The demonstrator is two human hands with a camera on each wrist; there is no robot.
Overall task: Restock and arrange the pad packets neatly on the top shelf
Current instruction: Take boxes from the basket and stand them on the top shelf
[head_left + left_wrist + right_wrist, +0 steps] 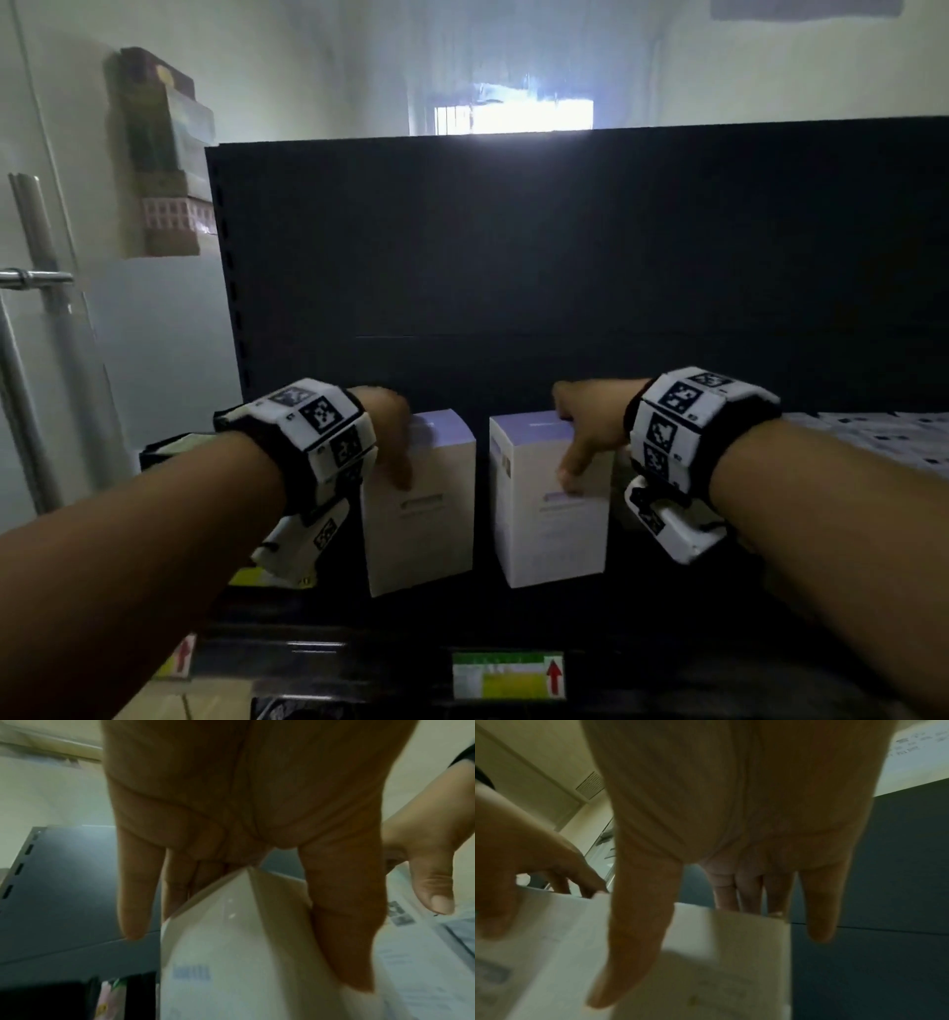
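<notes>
Head view: we've got 2 pad packets on the top shelf (667,606), left packet (426,514) under our left hand (390,426), right packet (549,514) under our right hand (590,426), a gap between them.

Left wrist: fingers (342,923) straight, thumb in front, others behind (clamping the top).

Right wrist: same hold, little finger off it. Closing the gap & more restocking prob left
</notes>
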